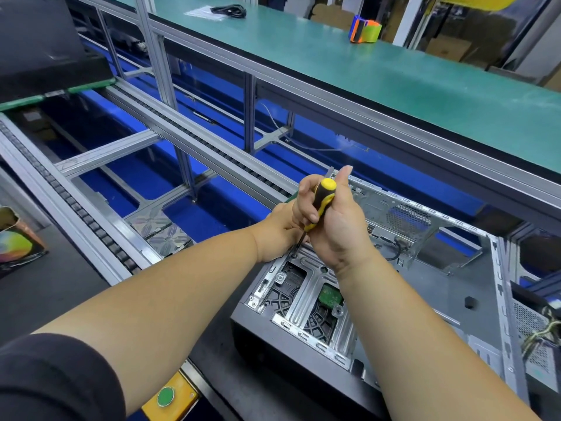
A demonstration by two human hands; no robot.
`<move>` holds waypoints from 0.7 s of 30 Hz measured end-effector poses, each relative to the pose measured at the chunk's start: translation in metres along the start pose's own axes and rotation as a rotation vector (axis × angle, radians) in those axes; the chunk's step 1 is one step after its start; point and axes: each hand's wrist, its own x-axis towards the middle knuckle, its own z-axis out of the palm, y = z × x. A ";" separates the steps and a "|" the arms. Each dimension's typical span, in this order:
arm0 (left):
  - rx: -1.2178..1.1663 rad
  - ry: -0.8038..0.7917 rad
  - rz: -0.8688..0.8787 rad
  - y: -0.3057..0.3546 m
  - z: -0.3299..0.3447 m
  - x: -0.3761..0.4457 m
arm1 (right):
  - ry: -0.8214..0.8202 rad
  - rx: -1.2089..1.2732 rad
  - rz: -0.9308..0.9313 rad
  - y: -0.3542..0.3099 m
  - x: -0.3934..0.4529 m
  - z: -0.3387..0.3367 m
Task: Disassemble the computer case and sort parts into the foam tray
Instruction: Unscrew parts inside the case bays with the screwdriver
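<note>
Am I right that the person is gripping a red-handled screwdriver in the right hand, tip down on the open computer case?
Not quite: the head view shows the screwdriver handle is yellow and black, not red. The right hand does grip it, tip down on the open computer case.

Dark counter (pixel 76 287) at the conveyor, as I see it from here.
On my counter lies the open case (pixel 425 299) to the right and a colourful box (pixel 18 241) at the left edge; the green shelf (pixel 334 62) beyond carries a tape dispenser (pixel 365 32) and a black cable (pixel 229 10).
</note>
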 end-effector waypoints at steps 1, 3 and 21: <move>0.002 0.002 -0.012 0.000 0.000 -0.001 | -0.016 0.015 -0.004 0.000 -0.001 0.000; 0.014 0.007 -0.029 -0.002 0.001 0.000 | -0.026 0.043 -0.021 0.001 -0.002 -0.001; 0.047 0.015 -0.008 -0.010 0.002 0.005 | -0.005 -0.014 0.005 -0.004 -0.003 -0.002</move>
